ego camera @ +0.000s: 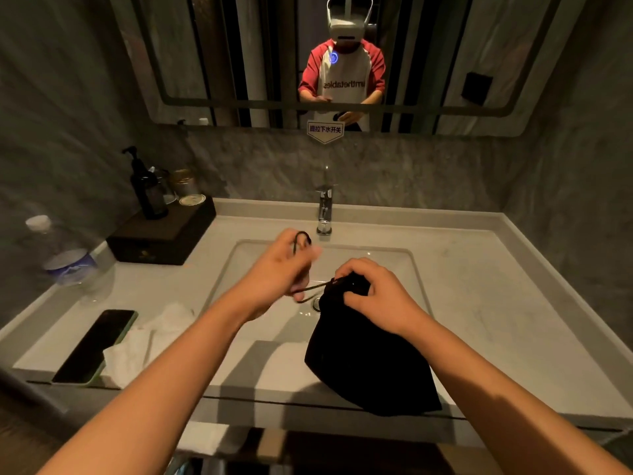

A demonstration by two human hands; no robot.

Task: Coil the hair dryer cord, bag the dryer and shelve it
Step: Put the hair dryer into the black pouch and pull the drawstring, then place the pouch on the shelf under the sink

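A black cloth bag (370,365) hangs full over the front of the sink (394,265); the hair dryer itself is hidden, presumably inside. My right hand (373,296) pinches the gathered neck of the bag. My left hand (277,275) is up and to the left of it, closed on the black drawstring (310,289), which runs taut from the bag's neck and loops over my fingers near the tap.
A chrome tap (324,210) stands behind the basin. On the left counter lie a phone (96,344), white tissues (144,341), a water bottle (65,258) and a dark box (164,234) with a pump bottle (149,190). A mirror (445,63) hangs above.
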